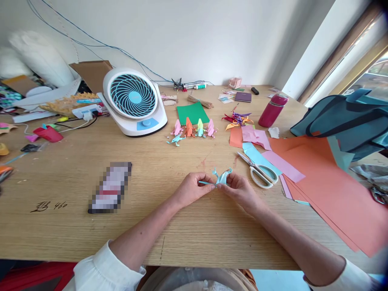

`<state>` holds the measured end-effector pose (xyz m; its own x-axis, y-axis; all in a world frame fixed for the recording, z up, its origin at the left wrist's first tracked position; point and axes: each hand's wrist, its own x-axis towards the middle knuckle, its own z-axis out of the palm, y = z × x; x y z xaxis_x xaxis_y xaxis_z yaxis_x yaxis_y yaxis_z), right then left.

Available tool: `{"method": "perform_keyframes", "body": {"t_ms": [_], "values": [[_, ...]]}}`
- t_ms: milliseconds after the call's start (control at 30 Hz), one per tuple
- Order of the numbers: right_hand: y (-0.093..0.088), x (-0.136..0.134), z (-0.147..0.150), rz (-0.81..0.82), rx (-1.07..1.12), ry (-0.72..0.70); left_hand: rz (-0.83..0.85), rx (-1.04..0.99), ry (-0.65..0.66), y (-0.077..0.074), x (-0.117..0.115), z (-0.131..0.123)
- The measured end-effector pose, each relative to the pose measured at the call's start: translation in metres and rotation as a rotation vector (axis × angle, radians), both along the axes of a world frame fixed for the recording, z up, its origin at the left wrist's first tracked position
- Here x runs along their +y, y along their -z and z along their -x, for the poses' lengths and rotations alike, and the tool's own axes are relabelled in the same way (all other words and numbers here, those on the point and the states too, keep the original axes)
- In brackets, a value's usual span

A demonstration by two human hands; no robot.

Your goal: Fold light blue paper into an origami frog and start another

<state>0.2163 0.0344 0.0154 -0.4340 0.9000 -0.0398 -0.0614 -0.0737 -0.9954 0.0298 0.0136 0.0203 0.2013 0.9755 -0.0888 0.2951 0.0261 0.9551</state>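
Left hand (194, 189), head view: nearly closed, thumb and fingers pinching the light-blue folded paper (223, 178) | right hand (243, 193): curled likewise, pinching its right side | folded paper: between both hands, nearer the table's (212, 238) front edge | scissors (253, 165): just beside right hand | paper figures (189, 127): farther toward back edge

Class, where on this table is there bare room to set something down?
Bare wood lies between the fan, the blurred item and the left hand; also between the two forearms, down to the table's near edge. It is crowded right of the right hand, with scissors, coloured paper and a bag.
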Motion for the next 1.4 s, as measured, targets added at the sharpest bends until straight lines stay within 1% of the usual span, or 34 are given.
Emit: {"method": "perform_keyframes", "body": {"t_ms": [200,300,400,500,567,700,833,967,1067,1233,1400], "values": [[0.002,0.0,-0.001,-0.003,-0.021,0.015,-0.048,-0.011,-0.025,0.0,-0.001,-0.002],[0.003,0.0,-0.002,-0.025,-0.111,-0.022,-0.091,0.012,-0.066,-0.002,-0.003,-0.004],[0.005,-0.001,-0.002,-0.087,-0.213,-0.029,-0.146,0.055,-0.105,-0.004,-0.005,-0.007],[0.007,-0.002,-0.002,-0.171,-0.266,-0.014,-0.175,0.079,-0.146,-0.004,-0.006,-0.009],[0.007,-0.001,-0.003,-0.188,-0.282,0.01,-0.187,0.08,-0.164,-0.004,-0.006,-0.008],[0.008,0.0,-0.004,-0.119,-0.301,0.029,-0.204,0.045,-0.177,-0.004,-0.006,-0.007],[0.008,0.0,-0.004,-0.061,-0.273,0.022,-0.161,-0.026,-0.175,-0.004,-0.006,-0.01],[0.007,0.0,-0.004,-0.018,-0.269,0.024,-0.15,-0.031,-0.185,-0.004,-0.007,-0.012],[0.005,0.001,-0.008,0.038,-0.252,0.015,-0.147,-0.048,-0.191,-0.004,-0.006,-0.012],[-0.003,0.004,-0.012,0.135,-0.164,-0.036,-0.07,-0.091,-0.184,-0.003,-0.004,-0.011],[-0.007,0.005,-0.012,0.148,-0.162,-0.041,-0.036,-0.107,-0.179,-0.002,-0.005,-0.011]]}}
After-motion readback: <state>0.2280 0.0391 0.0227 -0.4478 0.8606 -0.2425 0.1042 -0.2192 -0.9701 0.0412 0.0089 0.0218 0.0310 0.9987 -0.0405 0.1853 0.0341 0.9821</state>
